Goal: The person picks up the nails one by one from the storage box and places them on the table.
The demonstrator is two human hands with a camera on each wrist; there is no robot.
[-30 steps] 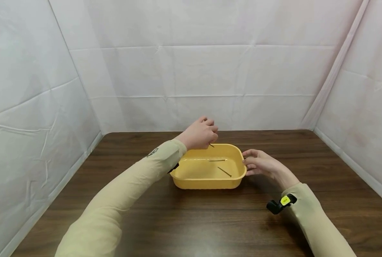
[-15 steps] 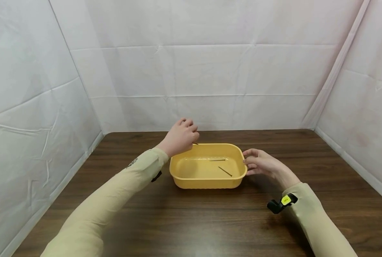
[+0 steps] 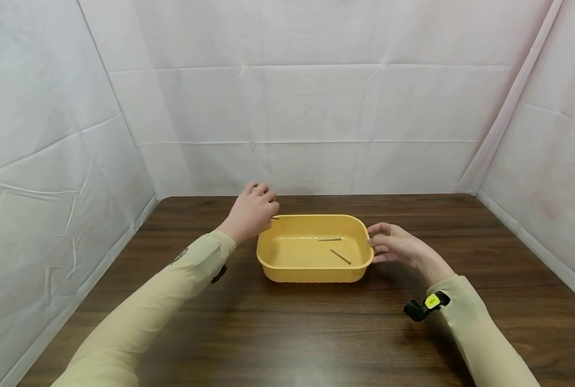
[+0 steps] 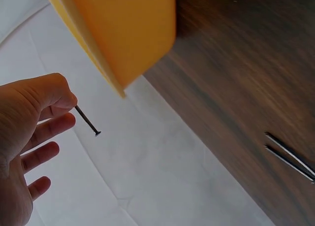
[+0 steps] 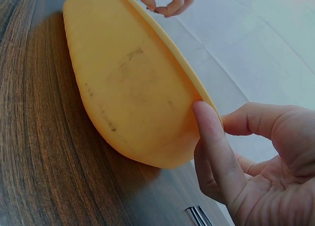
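Left hand (image 3: 250,211) — raised above the table (image 3: 287,333) just beyond the far-left corner of the yellow tub (image 3: 311,271); thumb and forefinger pinch a dark nail (image 4: 87,120) by its pointed end, head hanging free below the fingers in the left wrist view; the other fingers hang loosely spread beneath.

Right hand (image 3: 396,248) — at the right end of the tub; thumb laid against the outer wall just under the rim, as the right wrist view shows; fingers curled at the rim edge, so the hand pinches the tub's right wall.

Yellow tub — rectangular, rounded corners, standing flat near the middle of the dark wooden table; two more nails (image 3: 339,256) lie on its floor toward the right, one along the far wall, one slanting nearer.

Loose nails (image 4: 290,156) — a pair lying side by side on the bare table, seen in the left wrist view; apart from the tub.

Surround — white creased sheeting (image 3: 306,107) on the left, far and right sides.
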